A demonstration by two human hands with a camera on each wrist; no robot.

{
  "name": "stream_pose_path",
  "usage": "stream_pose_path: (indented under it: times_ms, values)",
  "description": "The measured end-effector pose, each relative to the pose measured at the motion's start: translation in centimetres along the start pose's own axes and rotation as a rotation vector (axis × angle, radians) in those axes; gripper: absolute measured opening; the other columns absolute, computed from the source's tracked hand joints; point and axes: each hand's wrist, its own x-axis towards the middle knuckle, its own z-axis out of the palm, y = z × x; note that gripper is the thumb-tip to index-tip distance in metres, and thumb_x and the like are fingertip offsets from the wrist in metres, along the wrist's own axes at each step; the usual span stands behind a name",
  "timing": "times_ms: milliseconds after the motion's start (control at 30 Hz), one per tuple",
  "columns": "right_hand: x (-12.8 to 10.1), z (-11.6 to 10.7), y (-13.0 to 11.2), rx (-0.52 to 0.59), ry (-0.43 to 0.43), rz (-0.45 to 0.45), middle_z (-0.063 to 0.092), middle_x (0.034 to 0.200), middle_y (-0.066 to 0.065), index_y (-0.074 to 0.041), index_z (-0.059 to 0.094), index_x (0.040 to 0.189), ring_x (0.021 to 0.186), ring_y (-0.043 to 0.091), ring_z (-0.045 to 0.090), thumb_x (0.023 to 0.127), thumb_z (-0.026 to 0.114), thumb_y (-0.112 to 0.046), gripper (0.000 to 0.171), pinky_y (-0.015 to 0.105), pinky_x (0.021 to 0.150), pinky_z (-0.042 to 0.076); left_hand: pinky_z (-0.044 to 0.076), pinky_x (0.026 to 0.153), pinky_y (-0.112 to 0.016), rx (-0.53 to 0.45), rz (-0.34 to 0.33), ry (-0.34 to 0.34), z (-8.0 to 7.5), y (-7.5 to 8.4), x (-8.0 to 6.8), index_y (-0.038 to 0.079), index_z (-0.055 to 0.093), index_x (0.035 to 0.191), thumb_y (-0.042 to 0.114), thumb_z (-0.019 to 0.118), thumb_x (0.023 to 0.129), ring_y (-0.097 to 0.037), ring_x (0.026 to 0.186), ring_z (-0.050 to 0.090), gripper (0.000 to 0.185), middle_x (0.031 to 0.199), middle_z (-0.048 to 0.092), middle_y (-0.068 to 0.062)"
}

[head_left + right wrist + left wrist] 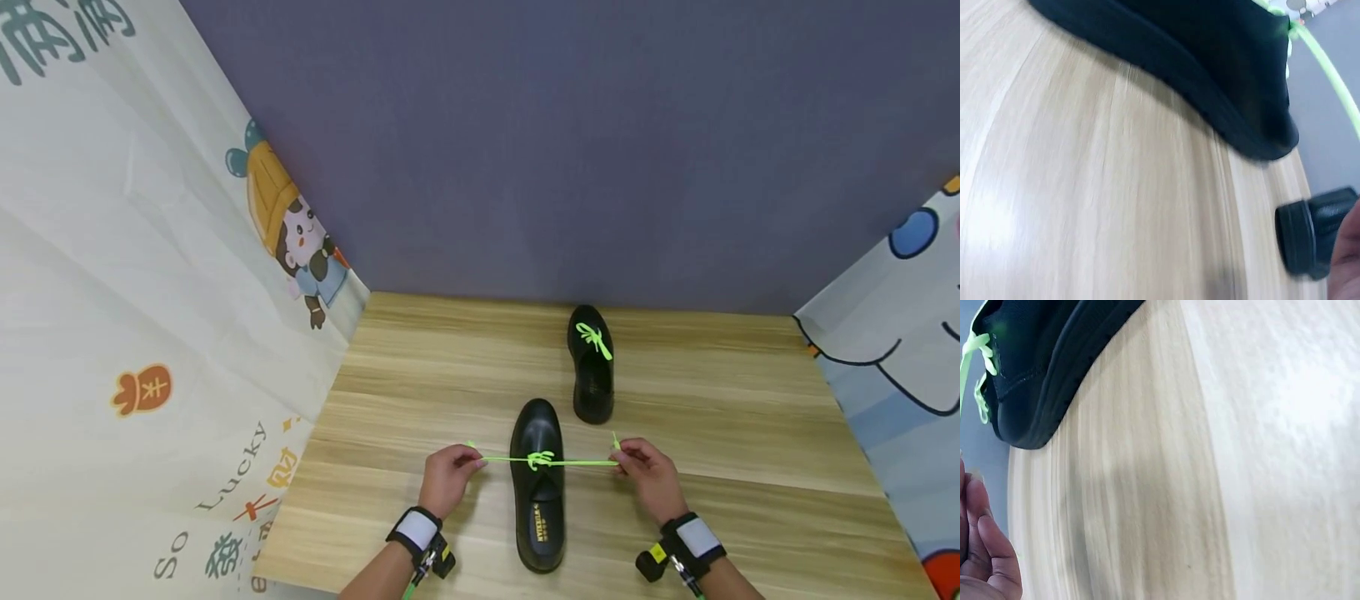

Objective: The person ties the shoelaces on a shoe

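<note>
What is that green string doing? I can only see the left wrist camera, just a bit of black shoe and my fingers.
Observer: The head camera shows the green lace stretched tight across the near shoe, knotted in the middle.
Operator: Who is pulling it?
Observer: The left hand pinches one end and the right hand pinches the other.
Operator: Is there another shoe?
Observer: Yes, a second black shoe stands farther back on the table, its green lace already tied.
</note>
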Motion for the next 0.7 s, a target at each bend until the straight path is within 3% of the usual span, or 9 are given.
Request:
stream_pose_path:
  times_ms: [367,700]
  values:
    - [-0.5,-1.9,0.2,-0.106,0.066,0.061,0.070,0.084,0.003,0.015,0.062,0.100,0.071,0.009,0.066,0.093,0.062,0.011,0.008,0.026,0.064,0.057,0.054,0.066,-0.024,0.025,-0.038,-0.019,-0.8,-0.3,0.0,0.003,0.075,0.084,0.004,0.080,0.083,-0.009,0.071,0.065,0.005,0.078,0.072,-0.003]
    - [-0.7,-3.1,0.8,-0.141,0.068,0.043,0.067,0.082,0.008,0.016,0.062,0.098,0.069,0.007,0.063,0.091,0.063,0.013,0.008,0.028,0.059,0.057,0.054,0.065,-0.024,0.079,-0.006,-0.015,-1.0,-0.9,0.0,0.004,0.075,0.082,0.003,0.080,0.082,-0.008,0.070,0.063,0.005,0.078,0.072,-0.003]
